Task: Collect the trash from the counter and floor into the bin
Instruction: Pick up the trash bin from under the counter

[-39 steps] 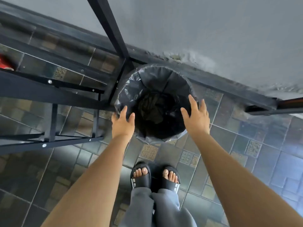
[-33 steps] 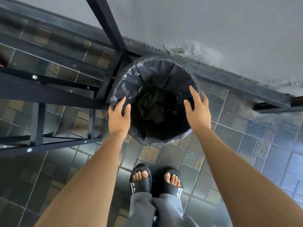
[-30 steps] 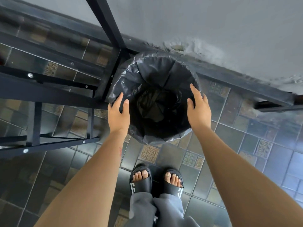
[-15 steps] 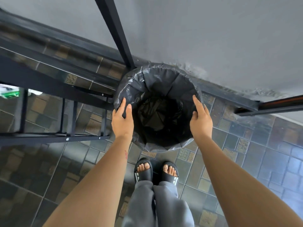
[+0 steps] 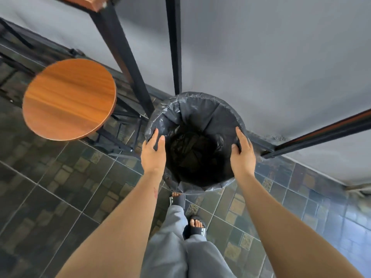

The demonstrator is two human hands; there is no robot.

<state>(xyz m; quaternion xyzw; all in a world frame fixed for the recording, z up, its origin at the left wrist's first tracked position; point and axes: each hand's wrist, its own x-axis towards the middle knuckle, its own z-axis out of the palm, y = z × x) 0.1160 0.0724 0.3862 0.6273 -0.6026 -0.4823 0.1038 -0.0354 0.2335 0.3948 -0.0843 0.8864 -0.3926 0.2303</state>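
Observation:
A round bin (image 5: 197, 109) lined with a black plastic bag is in front of me, above the tiled floor and close to the grey wall. My left hand (image 5: 153, 155) grips its left rim, thumb inside the liner. On the opposite rim my right hand (image 5: 242, 155) holds the same way. The inside of the bin is dark; only crumpled black plastic shows at the bottom. No loose trash is visible on the floor here.
A round wooden stool seat (image 5: 69, 99) stands to the left on black metal legs. Black metal frame legs (image 5: 174, 45) rise behind the bin, and another bar (image 5: 321, 131) runs to the right. My sandalled feet (image 5: 197, 227) are just below the bin.
Both hands went from hovering at the bin's rim to gripping it. The bin has come up and away from the metal frame, one foot has stepped forward, and the view has risen to show the stool.

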